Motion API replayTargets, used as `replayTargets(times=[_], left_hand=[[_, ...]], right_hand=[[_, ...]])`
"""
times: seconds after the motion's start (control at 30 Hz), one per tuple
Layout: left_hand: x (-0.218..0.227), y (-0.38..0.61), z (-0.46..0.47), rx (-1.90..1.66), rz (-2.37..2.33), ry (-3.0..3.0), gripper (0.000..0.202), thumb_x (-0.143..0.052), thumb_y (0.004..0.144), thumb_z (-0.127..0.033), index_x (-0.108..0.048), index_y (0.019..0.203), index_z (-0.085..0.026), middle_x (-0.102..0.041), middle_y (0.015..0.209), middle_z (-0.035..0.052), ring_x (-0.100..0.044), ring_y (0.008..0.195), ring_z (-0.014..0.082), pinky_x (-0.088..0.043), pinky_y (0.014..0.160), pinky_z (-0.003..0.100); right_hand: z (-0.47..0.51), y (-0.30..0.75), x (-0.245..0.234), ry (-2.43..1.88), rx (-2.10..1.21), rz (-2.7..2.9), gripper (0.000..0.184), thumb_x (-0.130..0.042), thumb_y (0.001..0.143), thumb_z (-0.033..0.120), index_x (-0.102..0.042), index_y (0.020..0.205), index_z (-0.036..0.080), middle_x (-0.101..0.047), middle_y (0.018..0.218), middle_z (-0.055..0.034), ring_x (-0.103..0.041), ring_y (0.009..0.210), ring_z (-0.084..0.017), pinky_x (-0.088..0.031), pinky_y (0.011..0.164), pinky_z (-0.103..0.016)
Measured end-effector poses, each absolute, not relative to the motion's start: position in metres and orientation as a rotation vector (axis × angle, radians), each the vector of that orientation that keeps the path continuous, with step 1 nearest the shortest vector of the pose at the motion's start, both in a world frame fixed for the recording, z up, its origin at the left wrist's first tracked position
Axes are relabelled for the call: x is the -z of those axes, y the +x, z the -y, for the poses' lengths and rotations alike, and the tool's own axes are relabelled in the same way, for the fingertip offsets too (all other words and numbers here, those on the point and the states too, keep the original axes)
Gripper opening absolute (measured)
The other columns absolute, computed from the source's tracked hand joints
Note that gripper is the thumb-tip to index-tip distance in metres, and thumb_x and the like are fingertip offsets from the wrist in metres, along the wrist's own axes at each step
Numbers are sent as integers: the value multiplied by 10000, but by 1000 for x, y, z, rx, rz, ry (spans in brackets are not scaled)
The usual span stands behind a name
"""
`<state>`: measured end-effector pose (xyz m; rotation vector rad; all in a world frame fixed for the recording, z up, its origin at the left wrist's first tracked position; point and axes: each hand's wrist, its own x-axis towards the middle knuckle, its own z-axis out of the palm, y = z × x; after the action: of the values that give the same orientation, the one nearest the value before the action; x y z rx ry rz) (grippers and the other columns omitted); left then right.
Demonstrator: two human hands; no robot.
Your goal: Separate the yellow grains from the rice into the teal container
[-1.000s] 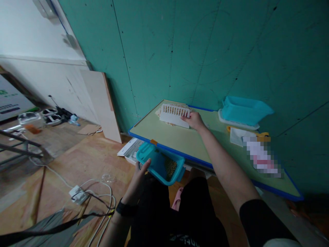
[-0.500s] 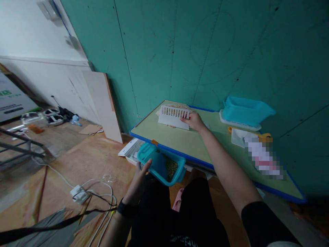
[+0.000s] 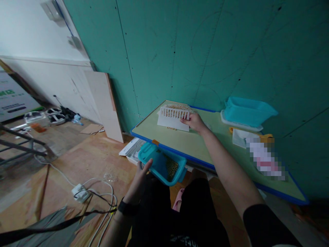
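Observation:
My left hand [image 3: 141, 175] grips the near end of a teal plastic tub [image 3: 161, 164] held just below the table's front edge; a heap of small yellow beans [image 3: 171, 167] lies inside it. My right hand [image 3: 194, 121] reaches across the table and holds a white slotted plastic scraper [image 3: 173, 118] upright on the tabletop. Behind the scraper, a spread of the same small beans [image 3: 177, 107] lies on the table at its far left corner.
The green table with blue edging [image 3: 180, 142] stands against a teal wall. A second teal tub on a white lid [image 3: 245, 111], a white tray [image 3: 241, 138] and a blurred-out item lie to the right. A power strip with cables [image 3: 81, 192] and a white box [image 3: 131, 151] lie on the wooden floor.
The scraper in my right hand has slid a little along the table, near the beans. My left hand keeps the tub in place.

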<state>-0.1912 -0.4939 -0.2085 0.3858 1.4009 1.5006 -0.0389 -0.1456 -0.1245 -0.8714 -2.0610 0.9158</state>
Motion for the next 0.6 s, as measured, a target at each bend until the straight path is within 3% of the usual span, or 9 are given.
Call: replayTargets(times=[0.17,0.33,0.4,0.6], left_hand=[[206,-190,494,-1496,-1398,413,936,-894,949,-764,-448,1655,-340,-660,1709,185,-839,1297,352,-706,821,346],[201,-187,493,-1518,-1396,381,1024,-952,866,-756,-475,1647,-296,-575,1810,208,-657,1592,404,-714,857,341],[201,-187,494,-1520,-1384,396,1044,-936,891,-744,-440,1703,-315,-562,1828,197,-661,1586,398,-712,848,339],[209,-191,494,-1462,-1411,423,852,-777,1069,-692,-398,1733,-316,-577,1807,216,-783,1412,369,-696,832,332]], right_hand=[[150,-37,123,-875,-1115,2001,430,-979,747,570,-800,791,181,-781,758,-52,-675,708,-213,-535,631,-302],[154,-36,121,-863,-1215,1987,489,-1006,701,613,-800,799,180,-785,751,-56,-688,704,-217,-547,622,-305],[156,-35,121,-868,-1234,1977,493,-1020,687,604,-806,807,176,-797,771,-66,-690,704,-219,-547,609,-304],[160,-34,120,-850,-1257,1954,456,-1035,694,555,-805,812,180,-809,803,-72,-689,706,-211,-549,608,-299]])
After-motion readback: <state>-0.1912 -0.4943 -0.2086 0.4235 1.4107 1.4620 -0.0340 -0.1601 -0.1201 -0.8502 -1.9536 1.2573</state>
